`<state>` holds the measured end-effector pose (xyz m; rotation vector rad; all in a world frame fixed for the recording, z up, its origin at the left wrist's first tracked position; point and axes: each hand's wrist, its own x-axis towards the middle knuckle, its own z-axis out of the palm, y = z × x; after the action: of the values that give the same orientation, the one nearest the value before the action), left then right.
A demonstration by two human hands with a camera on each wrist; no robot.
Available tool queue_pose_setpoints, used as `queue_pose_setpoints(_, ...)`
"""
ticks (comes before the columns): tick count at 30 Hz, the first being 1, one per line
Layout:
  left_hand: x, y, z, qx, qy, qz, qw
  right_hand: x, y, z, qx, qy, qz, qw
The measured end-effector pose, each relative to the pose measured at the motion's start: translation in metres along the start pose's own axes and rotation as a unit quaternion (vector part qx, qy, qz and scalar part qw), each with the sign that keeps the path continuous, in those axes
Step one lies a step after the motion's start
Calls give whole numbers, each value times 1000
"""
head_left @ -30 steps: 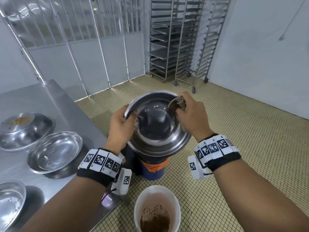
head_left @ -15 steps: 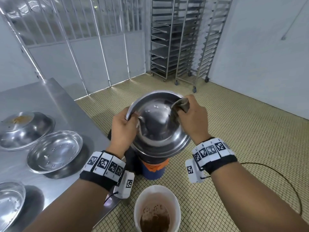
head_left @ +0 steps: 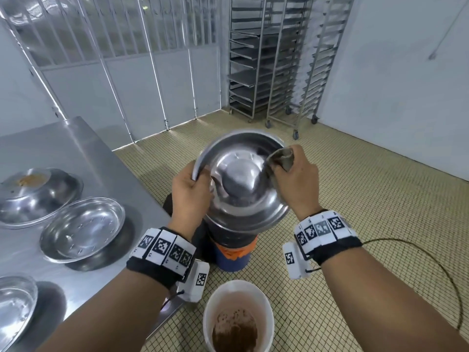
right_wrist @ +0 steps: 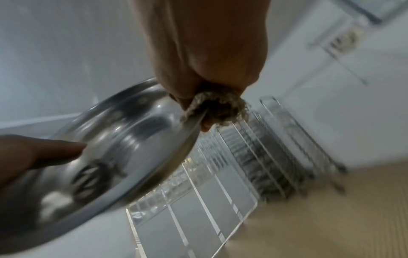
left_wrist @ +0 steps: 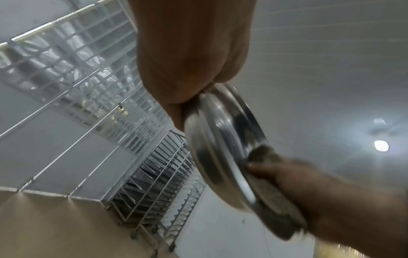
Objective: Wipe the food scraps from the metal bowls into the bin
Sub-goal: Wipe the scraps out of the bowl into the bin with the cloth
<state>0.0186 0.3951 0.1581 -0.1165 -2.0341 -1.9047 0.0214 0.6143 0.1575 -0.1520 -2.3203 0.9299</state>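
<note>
A metal bowl [head_left: 241, 179] is held tilted in the air above a blue bin [head_left: 233, 260] lined with an orange bag. My left hand [head_left: 190, 191] grips its left rim. My right hand [head_left: 298, 181] pinches a grey-brown cloth [head_left: 281, 158] against the right rim. The left wrist view shows the bowl [left_wrist: 220, 139] edge-on, with the cloth [left_wrist: 271, 192] folded over its rim under the right hand [left_wrist: 335, 200]. In the right wrist view the cloth [right_wrist: 218, 108] bunches at the bowl [right_wrist: 110, 165] edge. The bin's inside is hidden by the bowl.
On the steel table [head_left: 76, 148] at the left sit three more metal bowls: one with brown scraps [head_left: 33, 191], one in the middle [head_left: 82, 227], one at the near edge [head_left: 12, 308]. A white bucket [head_left: 210, 308] of brown liquid stands on the tiled floor. Tray racks [head_left: 279, 59] line the back wall.
The right hand with the cloth has slid a little to the right along the bowl's rim. The left hand keeps its grip and the bowl stays over the bin.
</note>
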Motion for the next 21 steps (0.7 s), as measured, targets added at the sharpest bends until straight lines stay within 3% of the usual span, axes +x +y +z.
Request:
queue_pose_setpoints(3, 6, -4, 2, -30, 47, 4, 998, -24, 3, 13, 130, 4, 127, 983)
queue_pose_setpoints(5, 6, -8, 0, -8, 30, 23, 999, -28, 8, 19, 120, -2, 131, 984)
queue_pose_setpoints(8, 11, -8, -8, 53, -24, 55, 997, -15, 14, 12, 69, -16, 72, 995)
queue_pose_setpoints(12, 27, 0, -21, 109, -116, 35, 987, 4, 5, -4, -37, -129, -62, 989)
queue_pose_setpoints(15, 23, 2, -20, 84, -116, 43, 989, 12, -1, -8, -56, -128, -101, 985)
queue_pose_setpoints(19, 16, 3, -9, -29, -40, 22, 999, 4, 2, 2, 49, -17, -12, 999)
queue_pose_setpoints(21, 18, 2, -7, -39, -2, 30, 999, -15, 5, 16, 100, -4, 65, 993)
